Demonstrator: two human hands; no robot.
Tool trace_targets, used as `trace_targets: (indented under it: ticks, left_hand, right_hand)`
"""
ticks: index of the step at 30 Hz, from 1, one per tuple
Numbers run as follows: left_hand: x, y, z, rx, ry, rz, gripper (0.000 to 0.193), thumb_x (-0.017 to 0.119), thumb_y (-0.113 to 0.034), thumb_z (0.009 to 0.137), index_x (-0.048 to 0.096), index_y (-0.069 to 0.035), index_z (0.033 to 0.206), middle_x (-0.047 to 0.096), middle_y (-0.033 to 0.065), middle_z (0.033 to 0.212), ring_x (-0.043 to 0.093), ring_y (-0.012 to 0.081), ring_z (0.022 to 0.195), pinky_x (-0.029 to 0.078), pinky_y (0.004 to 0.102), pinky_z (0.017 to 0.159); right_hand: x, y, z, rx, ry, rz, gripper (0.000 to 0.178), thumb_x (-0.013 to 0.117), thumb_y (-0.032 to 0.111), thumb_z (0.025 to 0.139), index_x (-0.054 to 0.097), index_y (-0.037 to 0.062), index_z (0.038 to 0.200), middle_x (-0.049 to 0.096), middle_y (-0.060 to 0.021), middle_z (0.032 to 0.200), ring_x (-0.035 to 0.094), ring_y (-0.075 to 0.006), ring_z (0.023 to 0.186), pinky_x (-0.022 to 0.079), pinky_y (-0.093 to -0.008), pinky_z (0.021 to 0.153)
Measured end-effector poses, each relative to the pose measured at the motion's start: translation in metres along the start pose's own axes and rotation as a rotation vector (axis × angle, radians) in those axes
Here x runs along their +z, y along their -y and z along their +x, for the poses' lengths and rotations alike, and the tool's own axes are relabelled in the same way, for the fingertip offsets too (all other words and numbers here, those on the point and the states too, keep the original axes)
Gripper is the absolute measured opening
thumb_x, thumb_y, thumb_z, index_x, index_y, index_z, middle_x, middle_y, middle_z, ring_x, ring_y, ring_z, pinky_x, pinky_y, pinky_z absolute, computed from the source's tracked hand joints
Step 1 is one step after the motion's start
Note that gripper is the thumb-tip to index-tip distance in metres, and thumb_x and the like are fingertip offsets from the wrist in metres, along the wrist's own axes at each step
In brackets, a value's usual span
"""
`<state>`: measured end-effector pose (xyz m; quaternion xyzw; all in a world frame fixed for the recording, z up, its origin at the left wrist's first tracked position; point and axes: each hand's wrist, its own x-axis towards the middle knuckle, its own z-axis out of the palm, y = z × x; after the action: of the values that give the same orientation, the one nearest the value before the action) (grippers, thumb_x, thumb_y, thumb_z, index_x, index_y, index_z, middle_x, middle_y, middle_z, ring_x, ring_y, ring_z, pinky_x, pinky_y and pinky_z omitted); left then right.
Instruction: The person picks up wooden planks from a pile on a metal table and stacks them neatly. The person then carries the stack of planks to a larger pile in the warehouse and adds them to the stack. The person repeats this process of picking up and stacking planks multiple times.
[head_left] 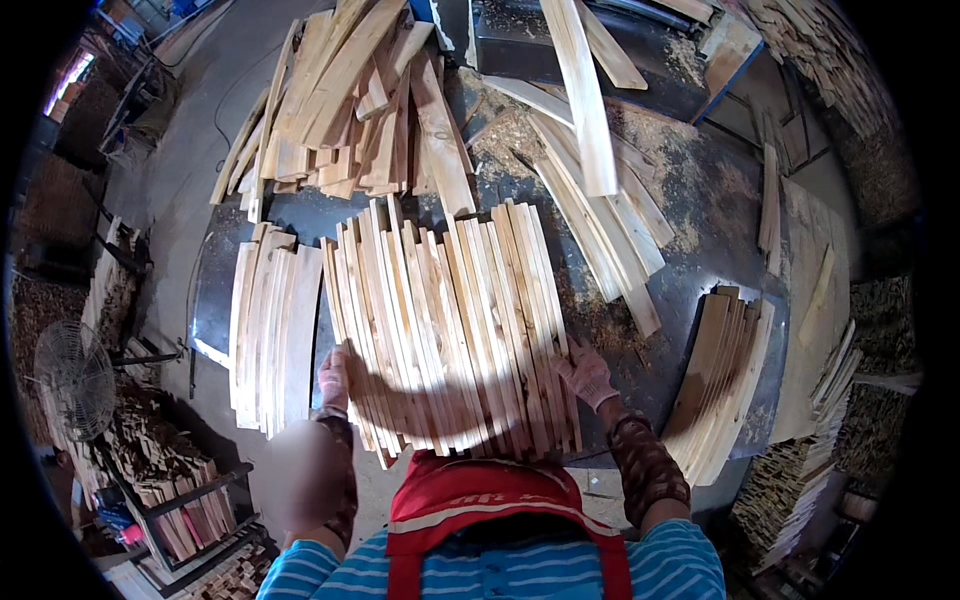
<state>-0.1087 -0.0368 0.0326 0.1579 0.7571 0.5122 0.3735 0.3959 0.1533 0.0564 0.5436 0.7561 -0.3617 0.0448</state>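
Observation:
A wide row of wooden boards (450, 320), stood on edge side by side, lies in front of me at the near edge of the dark table. My left hand (333, 378), in a pale pinkish work glove, is against the row's left side. On the opposite side, my gloved right hand (588, 374) presses on the outermost board, so the row is held between both hands. The far ends of the boards are uneven. My shadow falls across their near part. Fingers on the far side of the left hand are partly hidden.
Smaller board stacks stand to the left (272, 330) and right (720, 385). A heap of loose boards (350, 110) lies at the far left. More boards (600, 215) lie among sawdust (680, 165) at the far right. A caged fan (75, 380) stands left, off the table.

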Motion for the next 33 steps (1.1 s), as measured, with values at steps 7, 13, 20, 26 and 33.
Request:
trace_targets:
  ticks: [7, 13, 20, 26, 33]
  left_hand:
    - [-0.02, 0.033, 0.025, -0.048, -0.158, 0.126, 0.045, 0.056, -0.041, 0.099, 0.069, -0.003, 0.08, 0.058, -0.0013, 0.065, 0.047, 0.0098, 0.058, 0.038, 0.0323, 0.054]
    - [0.012, 0.021, 0.031, 0.004, -0.246, -0.092, 0.036, 0.052, -0.032, 0.102, 0.069, 0.001, 0.103, 0.068, 0.0041, 0.085, 0.059, 0.0153, 0.076, 0.049, 0.0316, 0.073]
    - [-0.037, 0.047, 0.08, -0.075, 0.11, -0.422, 0.055, 0.054, -0.044, 0.098, 0.056, -0.001, 0.133, 0.064, 0.0096, 0.122, 0.061, 0.023, 0.11, 0.048, 0.0364, 0.096]
    - [-0.042, 0.05, 0.099, -0.203, 0.272, -0.389, 0.072, 0.044, -0.058, 0.098, 0.047, -0.003, 0.144, 0.053, 0.0093, 0.142, 0.052, 0.0238, 0.127, 0.037, 0.038, 0.11]
    - [-0.026, 0.01, 0.008, -0.295, 0.236, -0.302, 0.074, 0.04, -0.065, 0.096, 0.05, -0.008, 0.143, 0.059, 0.0103, 0.136, 0.06, 0.0261, 0.118, 0.046, 0.0386, 0.102]
  right_hand:
    - [0.006, 0.047, 0.015, 0.078, -0.302, 0.764, 0.061, 0.061, 0.048, 0.093, 0.054, 0.0072, 0.138, 0.055, -0.014, 0.136, 0.052, -0.0297, 0.125, 0.044, -0.041, 0.102]
    - [-0.008, 0.086, -0.006, 0.27, -0.236, 1.238, 0.065, 0.067, 0.041, 0.092, 0.048, 0.0054, 0.143, 0.057, -0.0091, 0.136, 0.055, -0.0217, 0.121, 0.045, -0.0348, 0.1]
    - [0.05, 0.1, -0.03, 0.314, -0.222, 1.083, 0.064, 0.068, 0.042, 0.092, 0.05, 0.004, 0.139, 0.06, -0.0072, 0.128, 0.057, -0.0189, 0.114, 0.047, -0.0338, 0.094]
    - [0.088, 0.075, -0.024, 0.267, -0.217, 1.312, 0.051, 0.069, 0.024, 0.093, 0.05, 0.004, 0.136, 0.062, -0.0079, 0.125, 0.059, -0.0173, 0.112, 0.048, -0.0314, 0.095]
    - [0.077, 0.065, -0.07, 0.289, -0.186, 1.12, 0.049, 0.069, 0.02, 0.09, 0.051, 0.002, 0.132, 0.063, -0.0073, 0.113, 0.06, -0.0178, 0.102, 0.048, -0.0316, 0.092]
